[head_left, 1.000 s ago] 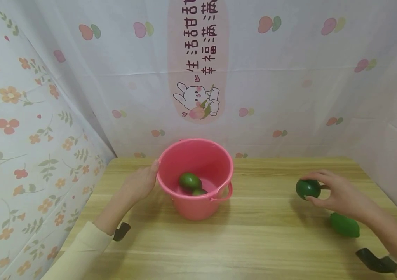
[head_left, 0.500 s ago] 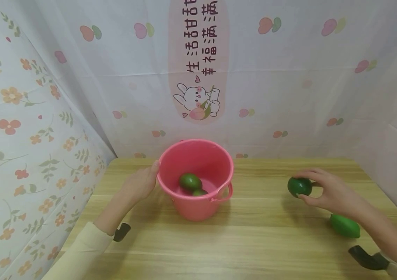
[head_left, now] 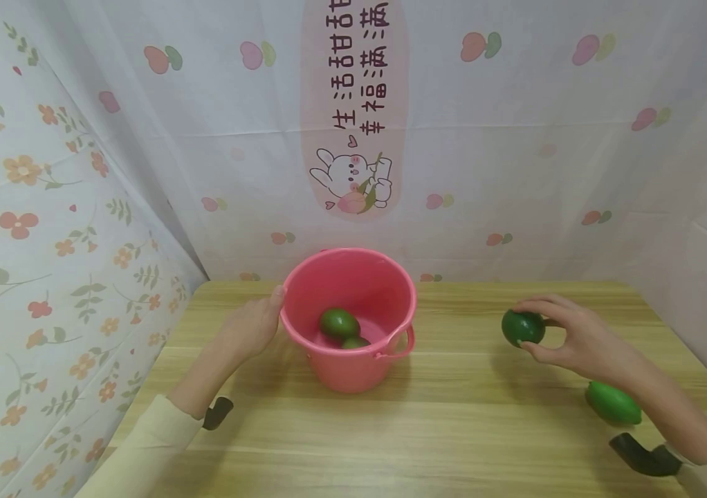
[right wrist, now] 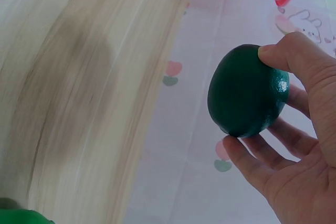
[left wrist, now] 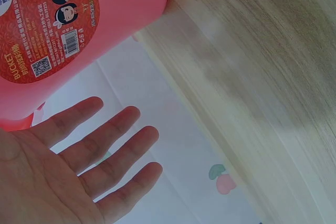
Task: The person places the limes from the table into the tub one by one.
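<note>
A pink bucket [head_left: 353,370] stands on the table, with two green fruits [head_left: 339,324] visible inside it. My left hand [head_left: 250,325] is at its left rim, thumb right at the edge. In the left wrist view, the four fingers [left wrist: 113,148] are straight and spread beside the bucket wall. To the right, my right hand [head_left: 584,342] pinches a glossy dark green, egg-shaped fruit [head_left: 523,328] between thumb and fingers, held above the table. The right wrist view shows the thumb [right wrist: 294,51] on one side of it and fingertips on the other. Under the right forearm lies a bright green lime [head_left: 613,403].
The wooden table [head_left: 453,429] runs back to a printed cloth [head_left: 515,173] that hangs behind it. A flowered cloth [head_left: 48,277] hangs along the left side. The bucket's handle [head_left: 405,346] rests against its right side.
My right hand has moved left toward the bucket, carrying the dark green fruit. The left hand, the bucket and the lime have stayed in place.
</note>
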Tool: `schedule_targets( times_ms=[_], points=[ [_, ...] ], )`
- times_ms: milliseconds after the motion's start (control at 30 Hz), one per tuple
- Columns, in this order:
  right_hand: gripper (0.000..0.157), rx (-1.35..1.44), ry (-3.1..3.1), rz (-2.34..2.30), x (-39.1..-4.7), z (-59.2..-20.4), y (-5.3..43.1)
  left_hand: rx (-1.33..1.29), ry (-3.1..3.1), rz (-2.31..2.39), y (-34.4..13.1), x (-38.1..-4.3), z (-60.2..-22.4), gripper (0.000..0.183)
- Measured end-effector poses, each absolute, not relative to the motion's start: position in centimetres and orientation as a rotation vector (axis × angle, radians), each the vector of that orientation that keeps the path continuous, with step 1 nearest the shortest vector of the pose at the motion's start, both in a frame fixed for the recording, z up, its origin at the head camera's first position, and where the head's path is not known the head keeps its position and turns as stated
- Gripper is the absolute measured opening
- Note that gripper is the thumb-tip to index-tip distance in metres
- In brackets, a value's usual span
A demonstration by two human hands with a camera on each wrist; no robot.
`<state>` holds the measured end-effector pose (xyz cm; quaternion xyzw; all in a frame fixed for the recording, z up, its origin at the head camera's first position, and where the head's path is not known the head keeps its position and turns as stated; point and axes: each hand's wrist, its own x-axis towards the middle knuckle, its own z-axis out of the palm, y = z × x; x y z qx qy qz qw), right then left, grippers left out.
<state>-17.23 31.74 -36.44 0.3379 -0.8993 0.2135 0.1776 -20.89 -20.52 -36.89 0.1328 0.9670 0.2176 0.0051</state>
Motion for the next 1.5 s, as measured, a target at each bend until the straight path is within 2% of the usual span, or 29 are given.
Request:
schedule_targets(
  times_ms=[167,1500],
  points=[
    [0.069,0.97,-2.512,0.644,-17.5,-36.5,31.5,0.425,3.031,0.7,-20.6,-20.9,-37.0,0.083],
    [0.07,1.034,-2.338,0.791,-19.0,-34.0,27.6,0.396,3.029,0.692,-20.4,-20.9,-36.8,0.085]
  ],
)
